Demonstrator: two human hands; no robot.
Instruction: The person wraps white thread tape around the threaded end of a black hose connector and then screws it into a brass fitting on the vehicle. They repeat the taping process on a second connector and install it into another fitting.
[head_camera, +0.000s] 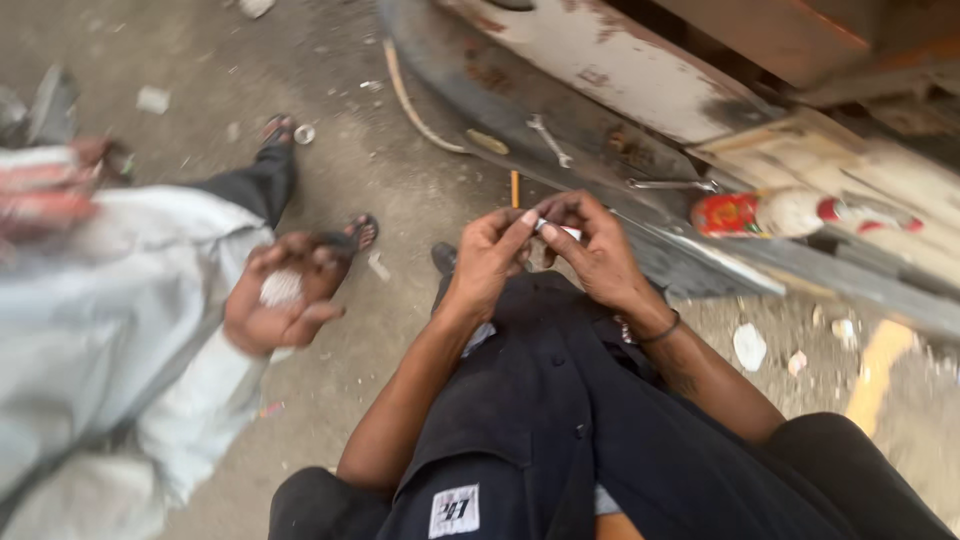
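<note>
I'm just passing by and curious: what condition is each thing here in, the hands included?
Left hand: raised, fingers pinching a small white object.
Right hand: raised, pinching the same object's other side.
Small white object: held between both hands; too small to identify.
Two metal spanners: lying loose on the dark metal ledge.
Red and white plastic bottle: lying on its side.
Another person's hand: cupped, holding something pale, blurred.

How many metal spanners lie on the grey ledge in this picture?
2: one silver spanner lies left of centre on the grey metal ledge; another spanner lies further right, near the red-and-white bottle. Others may be hidden.
</note>
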